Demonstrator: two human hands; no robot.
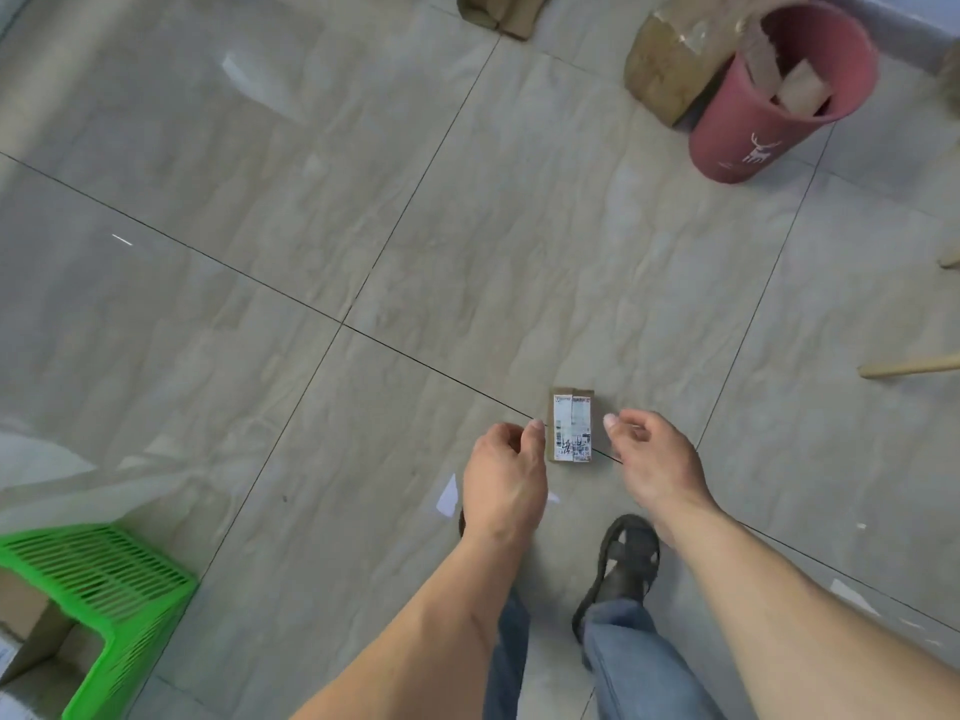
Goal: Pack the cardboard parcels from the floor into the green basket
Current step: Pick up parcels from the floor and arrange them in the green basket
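Small parcel [571,426] on floor lower centre, prob. light & stiff: best pinched by long edges w/ left hand [503,478] & right hand [657,467], both loosely apart, holding nothing.

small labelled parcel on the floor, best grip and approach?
Pinch the small parcel across its two long side edges, from above. It lies flat, label up, narrow, with bare floor on both sides. The left hand and right hand already flank it; one should suffice.

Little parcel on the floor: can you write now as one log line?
left hand open | right hand open | small parcel on floor, ungrasped | green basket left
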